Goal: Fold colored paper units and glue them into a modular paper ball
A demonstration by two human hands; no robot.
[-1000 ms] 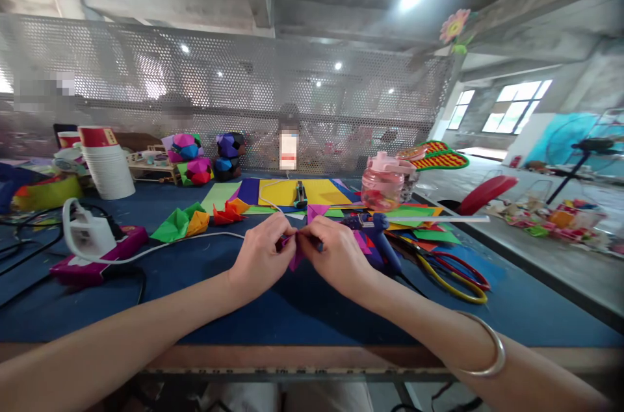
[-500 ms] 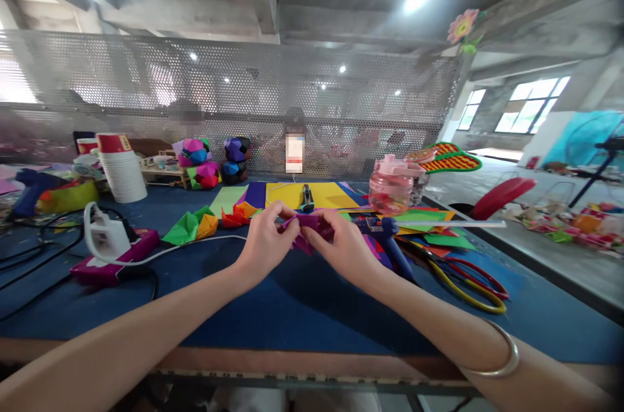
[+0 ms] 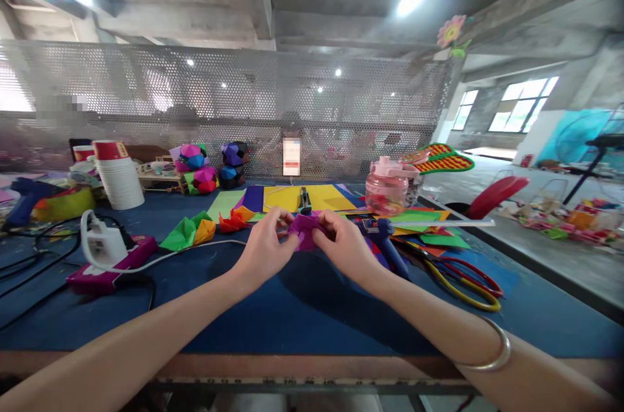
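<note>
Between my two hands is a piece of folded purple paper (image 3: 306, 231), held up over the table. My left hand (image 3: 270, 240) pinches its left side between thumb and fingers. On the right edge, my right hand (image 3: 344, 244) grips it the same way. Just beyond the paper stands a small dark clip-like tool (image 3: 305, 201), partly hidden, over yellow paper sheets (image 3: 283, 197). Left of my hands lie folded paper pieces: a red-orange one (image 3: 233, 221) and a green one (image 3: 182, 233) with orange beside it.
To the right are a blue glue gun (image 3: 387, 243), scissors (image 3: 468, 279) with red and yellow handles, and a pink jug (image 3: 387, 188). On the left stand a magenta power strip (image 3: 114, 266) and stacked paper cups (image 3: 117, 178). Colourful paper balls (image 3: 199, 168) sit behind, before a perforated screen (image 3: 312, 100).
My fingers have spread the purple paper, so more of its face shows. Both hands have moved slightly apart around it. The view has shifted a little.
</note>
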